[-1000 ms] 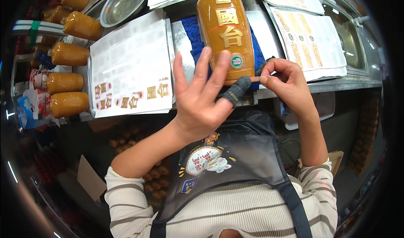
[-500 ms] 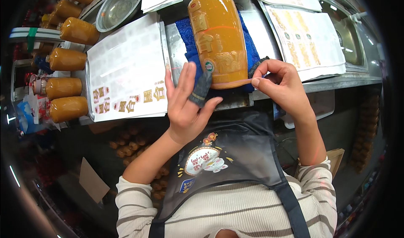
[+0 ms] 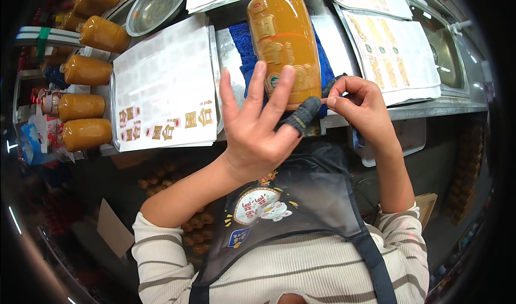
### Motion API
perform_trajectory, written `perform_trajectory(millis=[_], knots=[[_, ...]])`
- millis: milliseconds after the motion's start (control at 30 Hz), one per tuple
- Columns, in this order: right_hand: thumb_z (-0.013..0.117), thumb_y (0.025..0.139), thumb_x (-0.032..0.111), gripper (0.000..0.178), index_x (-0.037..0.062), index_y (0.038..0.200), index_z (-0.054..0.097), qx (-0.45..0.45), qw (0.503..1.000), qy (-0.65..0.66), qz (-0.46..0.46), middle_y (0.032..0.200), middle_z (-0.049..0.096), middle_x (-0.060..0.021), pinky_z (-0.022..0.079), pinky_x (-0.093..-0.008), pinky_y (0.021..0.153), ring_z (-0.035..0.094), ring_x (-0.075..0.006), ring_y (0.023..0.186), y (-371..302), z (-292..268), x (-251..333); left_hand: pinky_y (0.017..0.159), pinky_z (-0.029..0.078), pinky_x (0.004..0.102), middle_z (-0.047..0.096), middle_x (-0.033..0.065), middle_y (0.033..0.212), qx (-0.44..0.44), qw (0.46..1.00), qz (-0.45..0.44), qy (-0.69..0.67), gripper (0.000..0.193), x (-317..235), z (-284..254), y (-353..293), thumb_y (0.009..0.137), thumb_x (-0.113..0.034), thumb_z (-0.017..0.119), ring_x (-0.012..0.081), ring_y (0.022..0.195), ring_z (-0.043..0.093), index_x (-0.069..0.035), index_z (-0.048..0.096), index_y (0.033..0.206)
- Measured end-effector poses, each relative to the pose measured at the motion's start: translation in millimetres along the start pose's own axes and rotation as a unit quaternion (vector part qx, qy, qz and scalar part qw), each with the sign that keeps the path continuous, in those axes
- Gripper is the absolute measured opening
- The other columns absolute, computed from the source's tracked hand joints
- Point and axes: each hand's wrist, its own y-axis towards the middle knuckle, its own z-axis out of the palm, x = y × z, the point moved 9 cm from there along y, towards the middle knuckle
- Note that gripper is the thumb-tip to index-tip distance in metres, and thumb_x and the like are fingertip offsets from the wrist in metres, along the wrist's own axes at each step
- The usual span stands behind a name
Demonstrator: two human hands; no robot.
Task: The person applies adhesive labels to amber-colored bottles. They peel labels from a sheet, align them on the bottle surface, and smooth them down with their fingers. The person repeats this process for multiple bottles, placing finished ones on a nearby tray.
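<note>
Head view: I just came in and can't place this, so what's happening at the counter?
A person in a dark apron stands at a steel counter. Their left hand is spread open, fingers up, a grey cover on its thumb. The right hand pinches near that thumb tip. An orange bottle lies on a blue cloth just beyond.

Orange bottle lying flat on blue cloth, cap pointing away, labelled side up. Grey finger sleeve on one finger, just beside the bottle's base.
</note>
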Motion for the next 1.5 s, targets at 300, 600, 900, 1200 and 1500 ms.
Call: perform_trajectory(millis=[300, 600, 900, 1200, 1500], knots=[[0.071, 0.088, 0.007, 0.008, 0.0019, 0.087, 0.066, 0.002, 1.000, -0.006, -0.001, 0.080, 0.061, 0.0049, 0.038, -0.0160, 0.059, 0.050, 0.0009, 0.068, -2.5, 6.5, 2.3, 0.112, 0.017, 0.0710, 0.050, 0.0222, 0.149, -0.067, 0.993, -0.072, -0.059, 0.055, 20.4, 7.8, 4.4, 0.075, -0.020, 0.085, 0.0419, 0.141, 0.044, 0.000, 0.068, 0.123], [0.070, 0.087, 0.008, 0.010, 0.0023, 0.084, 0.063, -0.003, 1.000, 0.001, 0.001, 0.078, 0.057, 0.0055, 0.037, -0.0172, 0.060, 0.047, 0.0002, 0.067, -6.7, 2.9, 3.6, 0.112, 0.018, 0.0707, 0.048, 0.0282, 0.149, -0.034, 0.989, -0.107, -0.095, 0.041, 24.8, 10.3, -50.7, 0.077, -0.020, 0.085, 0.0459, 0.137, 0.047, 0.002, 0.073, 0.109], [0.069, 0.087, 0.010, 0.008, 0.0038, 0.084, 0.064, -0.012, 1.000, -0.005, -0.004, 0.075, 0.057, 0.0072, 0.032, -0.0166, 0.053, 0.044, 0.0020, 0.064, -3.3, -0.4, 2.6, 0.110, 0.019, 0.0726, 0.047, 0.0249, 0.150, -0.037, 0.999, -0.023, -0.032, 0.031, 8.1, 0.5, -19.3, 0.073, -0.017, 0.086, 0.0470, 0.133, 0.051, -0.008, 0.074, 0.101], [0.072, 0.087, 0.007, 0.007, 0.0029, 0.088, 0.066, -0.004, 1.000, 0.020, 0.010, 0.080, 0.060, 0.0063, 0.034, -0.0160, 0.056, 0.046, 0.0020, 0.066, -3.9, 5.4, -0.8, 0.111, 0.018, 0.0724, 0.053, 0.0234, 0.146, -0.063, 0.998, -0.014, -0.009, 0.034, 0.7, 7.3, 18.5, 0.075, -0.018, 0.081, 0.0436, 0.135, 0.050, -0.007, 0.076, 0.107], [0.071, 0.087, 0.007, 0.008, 0.0032, 0.085, 0.064, -0.016, 0.999, 0.042, 0.013, 0.079, 0.057, 0.0061, 0.034, -0.0159, 0.058, 0.046, 0.0014, 0.068, -10.3, 3.3, -1.0, 0.112, 0.020, 0.0699, 0.051, 0.0288, 0.145, -0.053, 0.987, -0.116, -0.103, 0.047, 26.0, 5.4, -35.8, 0.075, -0.018, 0.086, 0.0448, 0.134, 0.051, 0.005, 0.071, 0.113]])
